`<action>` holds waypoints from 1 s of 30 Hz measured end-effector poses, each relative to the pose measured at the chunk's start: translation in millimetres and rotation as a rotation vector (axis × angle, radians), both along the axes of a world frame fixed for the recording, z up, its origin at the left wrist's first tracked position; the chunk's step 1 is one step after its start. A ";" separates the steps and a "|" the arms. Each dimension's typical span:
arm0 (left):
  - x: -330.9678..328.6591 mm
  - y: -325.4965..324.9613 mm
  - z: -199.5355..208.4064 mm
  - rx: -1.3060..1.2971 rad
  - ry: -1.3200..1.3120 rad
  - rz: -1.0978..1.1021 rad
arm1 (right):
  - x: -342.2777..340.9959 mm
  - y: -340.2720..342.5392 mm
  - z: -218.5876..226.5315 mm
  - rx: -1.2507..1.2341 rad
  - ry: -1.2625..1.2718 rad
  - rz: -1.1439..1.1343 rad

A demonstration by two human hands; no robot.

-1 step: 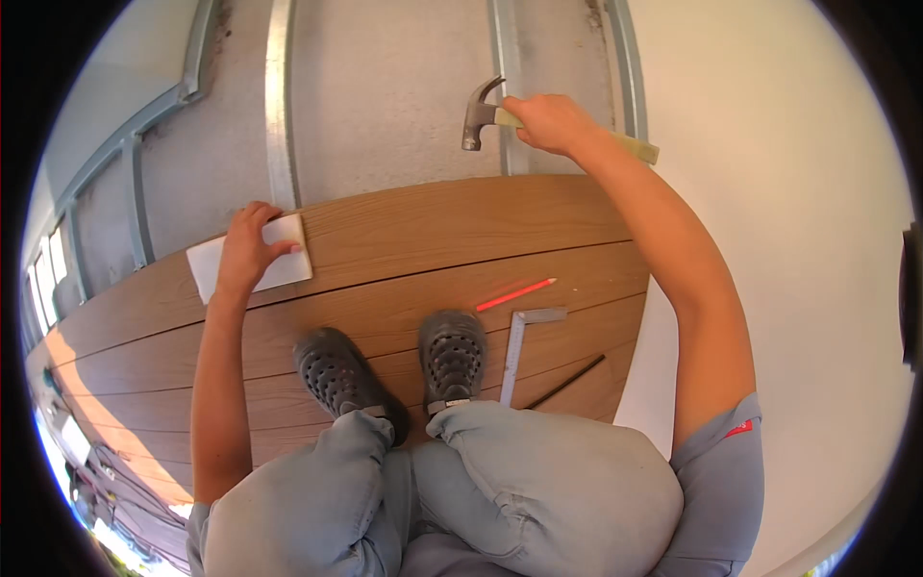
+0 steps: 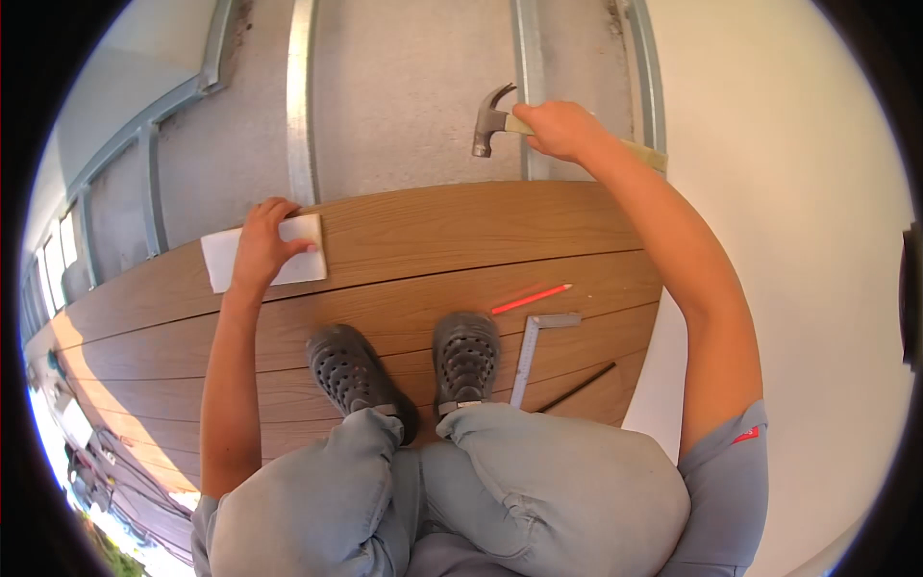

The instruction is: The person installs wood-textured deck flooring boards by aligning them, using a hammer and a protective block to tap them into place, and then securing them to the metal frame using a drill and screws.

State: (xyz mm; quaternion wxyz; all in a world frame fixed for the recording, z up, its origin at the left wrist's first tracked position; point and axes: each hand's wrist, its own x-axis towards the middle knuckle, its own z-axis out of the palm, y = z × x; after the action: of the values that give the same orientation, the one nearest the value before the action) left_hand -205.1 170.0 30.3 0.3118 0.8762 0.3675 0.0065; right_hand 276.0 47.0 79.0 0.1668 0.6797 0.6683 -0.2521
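Observation:
My left hand (image 2: 260, 252) grips a white rectangular block (image 2: 304, 265), fingers over its far edge and thumb on its face. The block lies at the far edge of the outermost brown deck board (image 2: 461, 216). In my right hand (image 2: 562, 132) is a claw hammer (image 2: 488, 123), held by its pale handle. Its dark head points left, above the grey ground beyond the boards, near a metal joist. Much of the handle is hidden by the hand and forearm.
On the deck to the right of my dark clogs (image 2: 466, 356) lie a red pencil (image 2: 531, 299), a metal square (image 2: 526, 356) and a thin black strip (image 2: 577, 387). Metal joists (image 2: 300, 106) run beyond the boards. A white wall (image 2: 798, 192) stands at right; cables (image 2: 130, 466) lie at lower left.
The whole scene sits slightly farther right in the picture, as the view has turned a little. Both hands keep their holds on the block and the hammer.

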 end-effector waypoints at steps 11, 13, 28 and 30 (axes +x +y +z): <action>-8.1 -0.7 21.0 -0.060 0.030 0.032 | -54.2 63.9 -10.8 -0.122 0.001 0.244; -6.0 -2.2 19.8 -0.046 0.008 0.014 | -60.2 67.9 -15.2 -0.096 0.024 0.153; -10.1 -4.1 22.0 -0.005 0.033 -0.041 | -92.4 60.9 -15.7 -0.081 -0.034 0.125; -17.5 -2.7 20.9 0.015 0.033 -0.030 | -102.2 63.8 -15.8 -0.146 -0.056 0.281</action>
State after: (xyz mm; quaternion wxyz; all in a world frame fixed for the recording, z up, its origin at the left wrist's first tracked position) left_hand -222.6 167.3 51.2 0.2991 0.8838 0.3595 -0.0099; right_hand 173.8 110.8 63.2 0.2679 0.5723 0.7318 -0.2553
